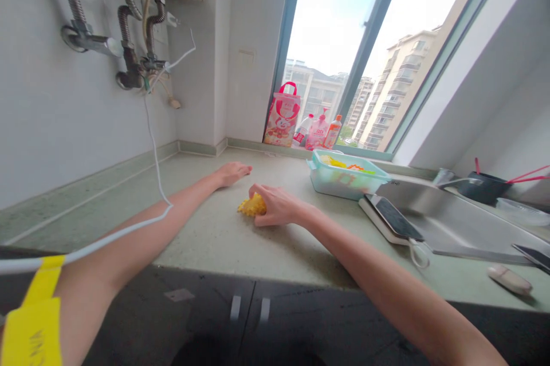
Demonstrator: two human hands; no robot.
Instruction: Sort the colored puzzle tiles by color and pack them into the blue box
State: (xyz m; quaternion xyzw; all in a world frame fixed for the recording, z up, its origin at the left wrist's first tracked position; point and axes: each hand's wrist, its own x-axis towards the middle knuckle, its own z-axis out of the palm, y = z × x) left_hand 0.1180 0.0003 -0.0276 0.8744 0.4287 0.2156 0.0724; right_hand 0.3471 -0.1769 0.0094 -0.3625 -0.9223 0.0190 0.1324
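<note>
My right hand (277,204) is closed around a yellow nubby cleaning cloth (252,205), which is bunched up and touches the pale green countertop (206,248). Part of the cloth is hidden behind my fingers. Farther back and to the left, my left hand (234,174) rests on the counter, holding nothing, with its fingers stretched out toward the right. Along my left forearm runs a white cable, and a yellow band (36,320) wraps the upper part of that arm.
A light-green plastic basket (344,183) with yellow and orange things stands right of my hands. Beside it, a phone (393,217) lies by the steel sink (451,223). Bottles (318,132) and a pink bag (282,119) line the windowsill. Metal pipes (129,39) hang at upper left.
</note>
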